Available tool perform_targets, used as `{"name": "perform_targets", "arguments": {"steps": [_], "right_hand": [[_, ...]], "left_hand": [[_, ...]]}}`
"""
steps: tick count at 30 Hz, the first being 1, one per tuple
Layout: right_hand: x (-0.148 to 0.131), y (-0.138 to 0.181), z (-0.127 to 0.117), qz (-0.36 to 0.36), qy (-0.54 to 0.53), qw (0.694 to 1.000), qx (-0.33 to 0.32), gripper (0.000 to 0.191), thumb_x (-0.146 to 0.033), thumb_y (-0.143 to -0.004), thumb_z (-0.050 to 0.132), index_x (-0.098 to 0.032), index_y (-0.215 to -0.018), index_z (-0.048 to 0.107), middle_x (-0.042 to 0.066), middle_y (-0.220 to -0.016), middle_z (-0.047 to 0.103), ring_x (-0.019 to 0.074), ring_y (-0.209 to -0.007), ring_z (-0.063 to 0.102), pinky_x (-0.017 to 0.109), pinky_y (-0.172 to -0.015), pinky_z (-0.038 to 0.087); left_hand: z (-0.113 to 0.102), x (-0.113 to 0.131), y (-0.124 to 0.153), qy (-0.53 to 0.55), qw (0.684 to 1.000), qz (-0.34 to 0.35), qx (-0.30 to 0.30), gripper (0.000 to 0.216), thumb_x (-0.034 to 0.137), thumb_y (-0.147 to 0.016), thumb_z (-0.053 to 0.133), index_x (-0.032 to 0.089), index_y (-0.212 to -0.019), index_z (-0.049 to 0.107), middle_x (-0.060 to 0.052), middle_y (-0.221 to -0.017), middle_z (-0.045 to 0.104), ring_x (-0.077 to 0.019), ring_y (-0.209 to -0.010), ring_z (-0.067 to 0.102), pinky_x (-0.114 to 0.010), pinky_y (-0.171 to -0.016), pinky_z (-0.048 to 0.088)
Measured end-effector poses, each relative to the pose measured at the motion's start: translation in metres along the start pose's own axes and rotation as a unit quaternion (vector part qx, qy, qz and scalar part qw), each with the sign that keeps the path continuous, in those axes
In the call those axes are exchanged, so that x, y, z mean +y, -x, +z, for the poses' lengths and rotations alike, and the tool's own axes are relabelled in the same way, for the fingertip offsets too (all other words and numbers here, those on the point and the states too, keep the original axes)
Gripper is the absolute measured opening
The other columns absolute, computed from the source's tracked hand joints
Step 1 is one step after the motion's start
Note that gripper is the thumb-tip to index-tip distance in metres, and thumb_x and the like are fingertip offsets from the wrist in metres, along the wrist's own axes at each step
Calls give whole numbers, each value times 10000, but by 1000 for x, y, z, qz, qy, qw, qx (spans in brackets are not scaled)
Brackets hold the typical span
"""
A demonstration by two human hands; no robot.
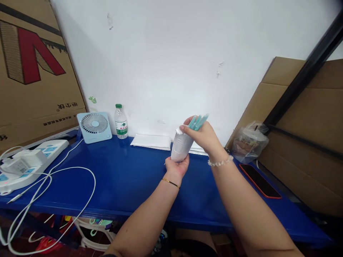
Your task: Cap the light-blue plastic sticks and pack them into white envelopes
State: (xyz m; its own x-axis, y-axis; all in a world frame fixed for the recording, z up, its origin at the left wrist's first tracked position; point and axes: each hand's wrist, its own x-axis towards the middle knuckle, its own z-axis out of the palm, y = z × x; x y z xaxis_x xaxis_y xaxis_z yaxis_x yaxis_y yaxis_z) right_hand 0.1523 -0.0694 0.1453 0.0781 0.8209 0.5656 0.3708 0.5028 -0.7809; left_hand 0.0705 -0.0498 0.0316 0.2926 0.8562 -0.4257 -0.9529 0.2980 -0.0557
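A white, wrapped-looking pouch (181,147) is held tilted above the desk, between my two hands. My left hand (177,167) is closed round its lower end, supporting it from below. At the upper end is my right hand (200,135), its fingers curled and its thumb at the pouch's top edge. Several slim pale-teal sticks (198,122) stick up out of the right hand's grip, pointing up and right. Their lower ends are hidden by the hand and pouch, so I cannot tell their kind.
On the blue desk (115,178) stand a light-blue fan (94,127) and a water bottle (121,123). White flat packets (150,141) lie by the wall. A power strip (50,148) with loose cables is left; a phone (259,181) and bagged cup (249,141) are right.
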Motion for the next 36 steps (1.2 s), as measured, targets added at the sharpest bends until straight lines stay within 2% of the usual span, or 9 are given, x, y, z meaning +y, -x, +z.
{"name": "perform_targets", "arguments": {"steps": [11,18,20,24,26,29,32,34,36], "right_hand": [[-9,-9,-7,-39,85,989,-110,296,-465,-711,670,-172,-742,659,10,-730,644,137,-669,519,261,-605,379],[-10,-9,-22,-12,20,979,-204,228,-306,-612,770,-153,-766,700,8,-723,670,145,-682,572,257,-607,433],[-10,-11,-25,-21,16,986,-165,171,-272,-617,765,-138,-698,696,-3,-640,645,130,-618,561,248,-567,427],[-10,-19,-36,-48,-19,998,26,166,-286,-655,736,-131,-680,684,-30,-530,565,88,-457,485,219,-439,364],[-5,-24,-46,-60,-4,994,92,167,-293,-668,726,-133,-693,684,-32,-492,535,86,-417,460,218,-403,338],[15,-31,-61,-45,49,986,155,185,-304,-667,731,-128,-701,686,-34,-446,490,87,-386,425,227,-384,313],[37,-28,-70,-33,41,979,198,285,-416,-711,693,-136,-765,698,-6,-531,540,113,-450,474,252,-420,368],[44,-20,-72,-68,31,981,177,356,-503,-760,626,-164,-832,708,34,-680,611,158,-609,566,294,-533,454],[44,-10,-74,-128,40,986,103,404,-565,-773,586,-202,-898,713,67,-886,643,209,-848,603,346,-716,489]], "left_hand": [[-1,-2,-1,4,999,-34,23,380,159,-807,291,166,-1055,579,-124,-881,639,-232,-768,661,-354,-540,566],[-3,1,-2,14,999,-42,21,374,207,-835,300,168,-1095,565,-138,-967,619,-250,-855,652,-358,-560,573],[-6,3,-2,3,999,-48,20,399,300,-851,328,167,-1168,531,-163,-1075,589,-271,-949,631,-375,-606,573],[-16,9,1,-89,994,-32,45,736,680,-743,425,203,-1304,422,-196,-1280,471,-333,-1162,516,-461,-727,543],[-21,10,7,-130,991,10,-10,754,744,-706,443,229,-1255,487,-158,-1275,508,-314,-1167,519,-442,-770,537],[-23,8,18,-170,978,57,-104,484,544,-767,589,217,-1124,597,-107,-1187,607,-252,-1057,603,-353,-783,551],[-24,5,26,-223,966,77,-104,322,283,-763,682,175,-1062,627,-95,-1060,673,-203,-877,669,-272,-687,573],[-23,8,26,-258,961,64,-75,294,270,-764,688,150,-1027,631,-87,-906,700,-171,-690,678,-221,-537,556],[-20,19,24,-289,956,20,-40,263,281,-778,677,134,-990,624,-49,-720,679,-121,-495,623,-163,-381,478]]}}
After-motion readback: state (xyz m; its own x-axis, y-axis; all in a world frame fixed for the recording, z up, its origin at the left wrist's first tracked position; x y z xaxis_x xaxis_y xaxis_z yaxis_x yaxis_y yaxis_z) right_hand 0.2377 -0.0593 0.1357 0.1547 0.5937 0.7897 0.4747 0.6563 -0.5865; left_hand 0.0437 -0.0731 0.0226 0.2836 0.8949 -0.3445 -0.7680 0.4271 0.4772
